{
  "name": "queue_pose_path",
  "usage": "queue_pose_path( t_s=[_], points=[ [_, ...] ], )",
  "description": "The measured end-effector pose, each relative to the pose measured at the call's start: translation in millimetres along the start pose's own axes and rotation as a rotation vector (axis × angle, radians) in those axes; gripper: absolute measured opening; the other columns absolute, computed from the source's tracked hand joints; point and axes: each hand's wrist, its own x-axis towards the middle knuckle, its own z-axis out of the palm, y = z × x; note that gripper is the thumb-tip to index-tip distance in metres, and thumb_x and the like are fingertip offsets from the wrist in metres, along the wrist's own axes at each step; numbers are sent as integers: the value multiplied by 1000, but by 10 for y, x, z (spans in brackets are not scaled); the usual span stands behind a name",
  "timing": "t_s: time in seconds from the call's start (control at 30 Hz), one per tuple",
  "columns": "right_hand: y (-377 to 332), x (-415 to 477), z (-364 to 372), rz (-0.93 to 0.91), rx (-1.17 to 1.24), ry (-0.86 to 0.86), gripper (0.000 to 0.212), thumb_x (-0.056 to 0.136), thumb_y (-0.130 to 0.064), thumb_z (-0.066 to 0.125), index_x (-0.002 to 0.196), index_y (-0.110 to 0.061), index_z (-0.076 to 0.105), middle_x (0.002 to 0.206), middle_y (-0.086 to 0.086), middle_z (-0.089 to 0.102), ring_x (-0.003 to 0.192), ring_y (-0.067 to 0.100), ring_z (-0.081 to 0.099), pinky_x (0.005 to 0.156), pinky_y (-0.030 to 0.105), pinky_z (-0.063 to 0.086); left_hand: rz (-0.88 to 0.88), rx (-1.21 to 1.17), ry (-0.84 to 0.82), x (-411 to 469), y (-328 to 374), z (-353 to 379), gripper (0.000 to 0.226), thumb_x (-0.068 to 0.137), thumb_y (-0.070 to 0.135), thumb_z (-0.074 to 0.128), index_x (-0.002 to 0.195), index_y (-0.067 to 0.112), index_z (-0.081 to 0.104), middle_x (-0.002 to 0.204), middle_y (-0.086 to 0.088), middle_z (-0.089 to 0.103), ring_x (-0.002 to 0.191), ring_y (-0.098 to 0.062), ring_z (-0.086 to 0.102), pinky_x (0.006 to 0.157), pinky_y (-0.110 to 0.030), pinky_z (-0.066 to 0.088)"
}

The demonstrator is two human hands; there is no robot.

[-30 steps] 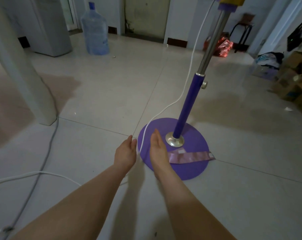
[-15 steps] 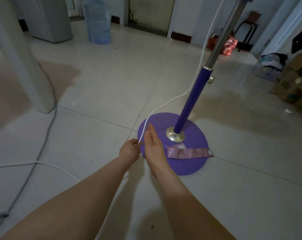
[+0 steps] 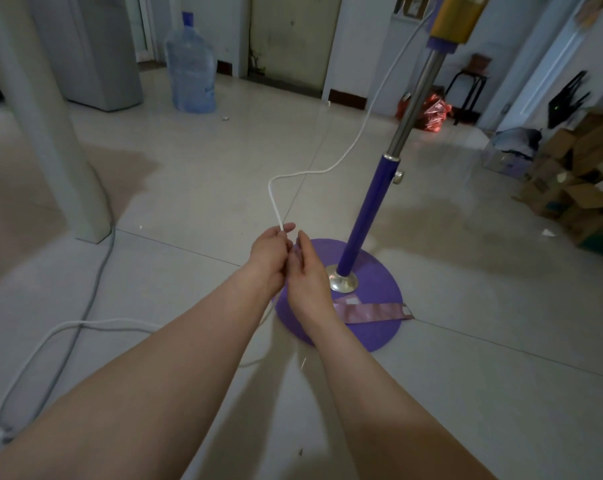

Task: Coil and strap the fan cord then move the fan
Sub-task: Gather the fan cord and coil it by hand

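A standing fan with a purple round base (image 3: 372,327) and a purple and steel pole (image 3: 372,209) stands on the tiled floor just right of my hands. Its white cord (image 3: 359,133) drops from the top of the pole, bends, and runs into my left hand (image 3: 270,254), which pinches it between thumb and fingers. My right hand (image 3: 305,275) is right beside the left, fingers straight and apart, touching or nearly touching the cord. The cord's slack (image 3: 51,341) loops over the floor at the left. A pinkish strap (image 3: 372,311) lies flat on the base.
A white pillar (image 3: 44,133) with a grey cable (image 3: 99,271) beside it stands at the left. A water bottle (image 3: 189,67) and a grey cabinet (image 3: 99,50) are at the back. Cardboard boxes (image 3: 577,178) pile up at the right, a stool (image 3: 469,88) behind.
My left hand closed on the white cord and lifted it off the floor, so the cord now bends upward. My right hand moved in next to the left.
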Motion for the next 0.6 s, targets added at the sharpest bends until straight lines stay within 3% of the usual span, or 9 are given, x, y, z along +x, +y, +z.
queue_pose_path(
  t_s=[0.1,0.2,0.27,0.33,0.4,0.5,0.6],
  points=[
    [-120,-33,-2,-15,37,10,57,100,-11,46,153,-23,28,146,3,49,130,15,51,110,36,43,-3,-65,-2,-67,136,34,30,102,23,36,94,14,63,65,0,35,52,-13,36,53,-25,40],
    [-205,-36,10,-54,15,73,56,96,-9,52,149,-19,36,139,3,48,119,14,55,101,36,50,67,-44,24,-93,215,20,48,100,45,36,74,13,60,52,2,36,49,-13,38,51,-26,39],
    [-247,-52,10,-74,-30,104,43,95,-14,56,137,-19,49,117,3,59,97,14,60,85,31,55,121,-44,63,-110,281,26,59,97,56,35,59,13,49,42,3,36,48,-15,39,53,-28,41],
    [-278,-69,1,-56,-50,120,20,94,-27,58,113,-20,56,86,-1,64,74,14,61,68,31,53,165,-137,52,-138,355,40,61,96,57,35,53,14,39,43,1,32,48,-17,34,64,-31,48],
    [-305,-75,12,88,-4,93,27,95,-42,52,96,-16,55,76,1,66,63,15,64,61,34,56,197,-277,-16,-180,456,46,61,98,55,33,52,15,31,43,2,26,45,-15,25,71,-30,50],
    [-378,-78,69,406,361,-23,51,100,-48,36,92,-4,60,80,15,68,61,22,65,62,34,59,169,-433,-185,-251,599,67,64,98,57,30,48,17,28,42,2,22,40,-14,20,63,-26,49],
    [-431,-30,34,497,733,-22,55,104,-46,33,90,1,59,88,19,66,75,28,65,79,39,58,67,-499,-320,-320,651,81,68,97,57,31,42,17,29,41,2,22,37,-13,19,49,-22,43]
  ],
)
